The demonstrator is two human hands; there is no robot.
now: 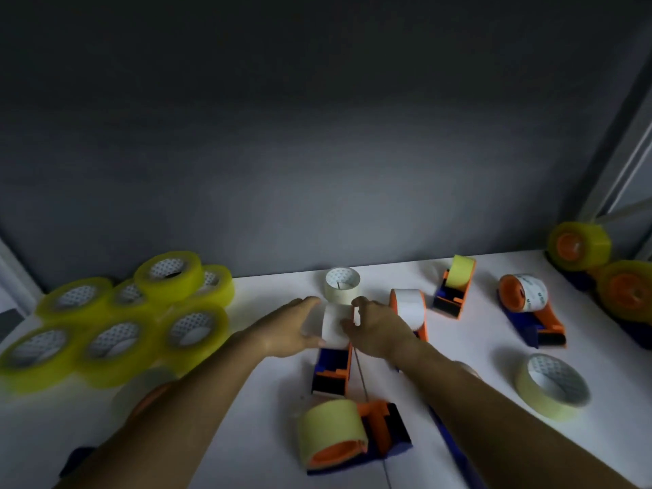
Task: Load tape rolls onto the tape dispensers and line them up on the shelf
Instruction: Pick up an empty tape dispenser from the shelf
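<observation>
White shelf point(247, 400) against a dim grey wall, pretty cluttered with tape stuff. Dead centre, the person has both hands on one white tape roll point(333, 330) sitting at the top of an orange-and-blue dispenser point(331, 370): left hand point(285, 333) has its fingers curled round the roll's left side, right hand point(375, 331) pinches the right side, thumb and fingers wrapped close on it. Looks like the roll is being seated onto the hub, though the hub itself is hidden behind the roll so can't say how far on it is. To do this bit well, probably keep the roll square to the hub and push evenly from both sides, dispenser flat on the shelf so it doesn't skid. Just right of the grip stands another loaded dispenser point(409, 312), just behind it a loose pale roll point(341, 284), nearer the person a dispenser with a yellowish roll point(349, 435). Well off to the left is a pile of yellow rolls point(116, 322), still waiting
</observation>
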